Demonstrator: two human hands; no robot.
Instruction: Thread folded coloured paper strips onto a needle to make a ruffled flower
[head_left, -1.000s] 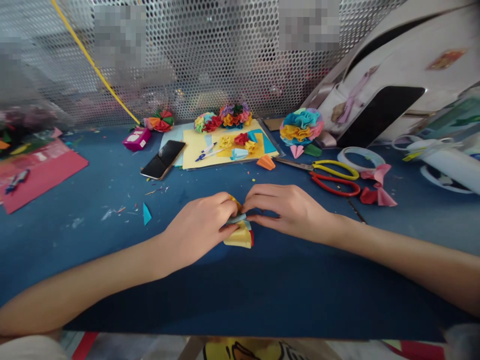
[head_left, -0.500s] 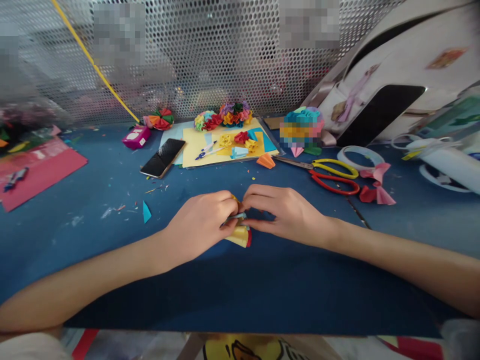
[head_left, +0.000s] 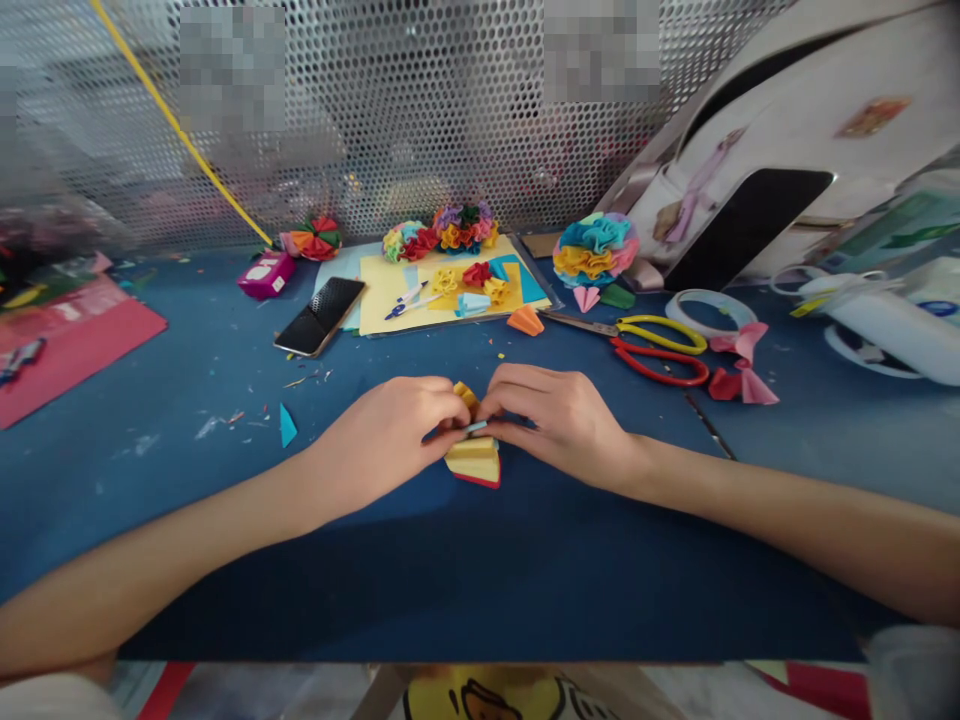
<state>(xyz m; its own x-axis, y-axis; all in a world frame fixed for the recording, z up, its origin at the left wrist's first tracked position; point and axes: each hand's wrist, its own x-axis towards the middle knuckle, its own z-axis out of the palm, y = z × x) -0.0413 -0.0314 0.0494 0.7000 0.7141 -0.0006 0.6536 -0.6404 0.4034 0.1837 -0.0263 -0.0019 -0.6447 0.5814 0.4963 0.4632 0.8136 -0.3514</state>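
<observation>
A folded paper piece (head_left: 474, 460) in yellow, with a red lower edge and a pale blue strip across its middle, is between my hands over the blue table. My left hand (head_left: 409, 420) pinches it from the left, thumb and fingers pressed together. From the right, my right hand (head_left: 555, 415) pinches the same paper near the blue strip, fingertips almost meeting the left ones. Darker yellow paper pokes up behind the fingertips. Part of the piece is hidden under the fingers.
Beyond my hands lie scissors (head_left: 652, 350), an orange paper piece (head_left: 526, 320), yellow sheets (head_left: 379, 290) with pens and small paper flowers, and a phone (head_left: 321, 315). A tape roll (head_left: 712, 314) and a backpack (head_left: 810, 100) with another phone (head_left: 750, 225) stand right. Metal mesh (head_left: 420, 110) closes the back.
My hands have drawn slightly apart, and more of the yellow paper and its red lower edge shows. The whole view has shifted a little.
</observation>
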